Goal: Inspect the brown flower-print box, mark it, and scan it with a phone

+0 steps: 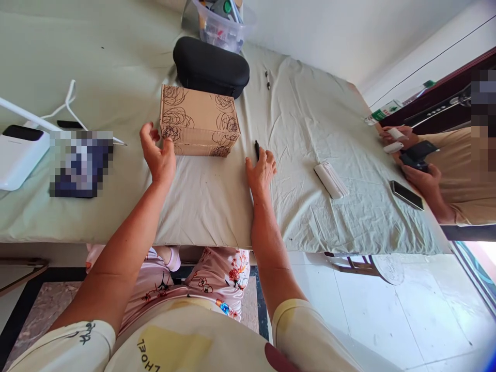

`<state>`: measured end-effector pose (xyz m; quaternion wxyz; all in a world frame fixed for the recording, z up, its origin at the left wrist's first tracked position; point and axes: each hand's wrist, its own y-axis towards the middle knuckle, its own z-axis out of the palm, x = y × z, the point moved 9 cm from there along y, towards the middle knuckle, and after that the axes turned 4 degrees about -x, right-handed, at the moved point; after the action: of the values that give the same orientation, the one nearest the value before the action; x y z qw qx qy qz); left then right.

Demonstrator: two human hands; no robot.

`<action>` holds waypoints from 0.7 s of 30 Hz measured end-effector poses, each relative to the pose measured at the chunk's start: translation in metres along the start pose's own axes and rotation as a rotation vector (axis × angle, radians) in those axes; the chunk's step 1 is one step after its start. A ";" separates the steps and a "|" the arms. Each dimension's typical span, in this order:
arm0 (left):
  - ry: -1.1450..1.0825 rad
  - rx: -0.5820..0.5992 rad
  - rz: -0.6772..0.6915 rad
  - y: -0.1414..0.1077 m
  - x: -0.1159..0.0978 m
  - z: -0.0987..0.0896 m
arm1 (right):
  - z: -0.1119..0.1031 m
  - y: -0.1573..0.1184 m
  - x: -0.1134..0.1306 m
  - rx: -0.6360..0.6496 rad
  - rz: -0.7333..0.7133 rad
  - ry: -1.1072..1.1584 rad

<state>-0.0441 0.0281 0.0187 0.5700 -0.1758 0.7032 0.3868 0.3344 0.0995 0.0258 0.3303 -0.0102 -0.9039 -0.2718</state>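
A brown cardboard box (203, 114) lies on the cloth, with black scribbled loops drawn near its corners. At its left front corner is my left hand (158, 157), its thumb over the corner and its curled fingers apart from the thumb, beside the left side. My right hand (261, 173) rests on the cloth to the right of the box. A black pen (257, 149) sticks out past its index finger, and the hand covers the pen's near end. Another small black-and-white pen piece (267, 80) lies farther back.
Behind the box are a black zip case (211, 67) and a clear plastic tub (222, 31). At left lie a white lamp base (21, 155) and a dark blurred item (81, 165). A white pouch (331, 180) and phone (406, 195) lie at right, near another person's hands (422, 178).
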 end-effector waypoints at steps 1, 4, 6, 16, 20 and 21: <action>-0.035 -0.024 -0.054 0.002 0.011 0.001 | 0.003 -0.001 0.007 0.005 -0.048 0.067; -0.095 -0.084 -0.172 0.004 0.029 0.001 | 0.020 -0.012 0.033 0.129 -0.167 0.247; -0.091 -0.110 -0.189 0.003 0.030 -0.001 | 0.034 -0.024 0.048 0.256 -0.186 0.319; -0.034 0.006 -0.092 -0.007 0.011 0.013 | 0.036 -0.029 0.058 0.322 -0.159 0.412; 0.012 -0.008 -0.081 -0.008 0.010 0.013 | 0.031 -0.022 0.050 0.219 -0.111 0.418; 0.019 -0.017 -0.099 -0.009 0.012 0.012 | 0.031 -0.021 0.048 0.206 -0.091 0.416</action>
<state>-0.0333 0.0340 0.0040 0.5803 -0.2189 0.6957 0.3623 0.2743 0.0890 0.0246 0.4960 0.1204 -0.8389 -0.1890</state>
